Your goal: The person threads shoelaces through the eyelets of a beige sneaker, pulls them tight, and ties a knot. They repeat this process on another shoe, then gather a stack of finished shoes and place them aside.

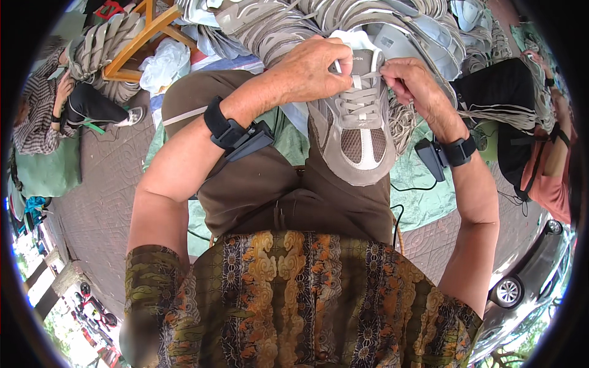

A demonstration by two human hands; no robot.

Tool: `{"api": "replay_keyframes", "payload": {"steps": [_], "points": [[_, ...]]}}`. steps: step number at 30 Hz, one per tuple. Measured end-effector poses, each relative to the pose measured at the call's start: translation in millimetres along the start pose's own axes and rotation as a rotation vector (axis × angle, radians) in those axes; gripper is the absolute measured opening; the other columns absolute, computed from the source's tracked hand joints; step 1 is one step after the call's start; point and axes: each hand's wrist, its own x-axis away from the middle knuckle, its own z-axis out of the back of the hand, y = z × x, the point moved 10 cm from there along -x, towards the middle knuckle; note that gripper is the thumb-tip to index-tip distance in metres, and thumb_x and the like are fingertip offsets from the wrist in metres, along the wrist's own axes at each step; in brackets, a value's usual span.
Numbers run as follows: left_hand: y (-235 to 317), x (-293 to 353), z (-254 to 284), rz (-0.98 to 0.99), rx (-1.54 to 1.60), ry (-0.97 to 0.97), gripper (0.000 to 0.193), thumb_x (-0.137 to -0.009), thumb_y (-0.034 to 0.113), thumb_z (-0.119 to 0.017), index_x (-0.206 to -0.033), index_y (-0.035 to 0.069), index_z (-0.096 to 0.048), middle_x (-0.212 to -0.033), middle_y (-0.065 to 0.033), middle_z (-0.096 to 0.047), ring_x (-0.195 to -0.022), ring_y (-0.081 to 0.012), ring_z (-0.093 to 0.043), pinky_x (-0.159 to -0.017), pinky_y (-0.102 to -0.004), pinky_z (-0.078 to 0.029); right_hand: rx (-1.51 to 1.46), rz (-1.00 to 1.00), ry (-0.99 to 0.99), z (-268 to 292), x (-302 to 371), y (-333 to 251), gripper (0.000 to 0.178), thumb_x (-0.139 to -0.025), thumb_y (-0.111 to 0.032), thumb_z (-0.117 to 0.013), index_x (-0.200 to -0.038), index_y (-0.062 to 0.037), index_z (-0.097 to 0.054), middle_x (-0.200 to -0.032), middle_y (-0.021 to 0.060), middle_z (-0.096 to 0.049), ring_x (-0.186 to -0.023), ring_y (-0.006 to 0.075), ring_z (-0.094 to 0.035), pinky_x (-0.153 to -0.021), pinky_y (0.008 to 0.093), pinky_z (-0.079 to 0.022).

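We brace shoe (354, 145) on right thigh (353, 208), likely for steadiness: right hand (414, 81) pinches lace (371, 75), left hand (318, 65) curled, hold unclear.

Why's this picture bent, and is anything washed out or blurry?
Head view: the wide lens curves the grey car at right; head view: glare washes out the lower left rim; head view: the shoe looks fairly sharp, but a blurred patch covers part of the wearer's left sleeve.
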Motion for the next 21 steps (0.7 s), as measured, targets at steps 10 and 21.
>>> {"api": "replay_keyframes", "payload": {"steps": [10,21], "points": [[3.2,-3.3,7.2,0.002,0.033,0.127,0.014,-0.071,0.009,-0.066,-0.072,0.001,-0.055,-0.074,-0.0156,-0.062,-0.074,-0.0363,-0.06,-0.067,-0.0436,-0.046,-0.232,0.038,-0.261,-42.8,38.9,-11.6,0.028,-0.088,-0.018,-0.056,-0.063,-0.0077,-0.048,-0.054,-0.0054,-0.038,-0.043,0.0039,-0.029,-0.041,0.0215,-0.021],[-6.2,-2.1,-1.8,0.041,-0.046,0.114,0.01,-0.078,0.015,-0.057,-0.081,0.006,-0.054,-0.079,-0.0135,-0.057,-0.08,-0.0326,-0.056,-0.071,-0.0428,-0.044,-0.04,0.077,-0.056,-20.5,42.9,-12.2,0.03,-0.086,-0.016,-0.055,-0.058,-0.0097,-0.044,-0.052,-0.0054,-0.036,-0.041,0.0056,-0.029,-0.04,0.0223,-0.021]]}}
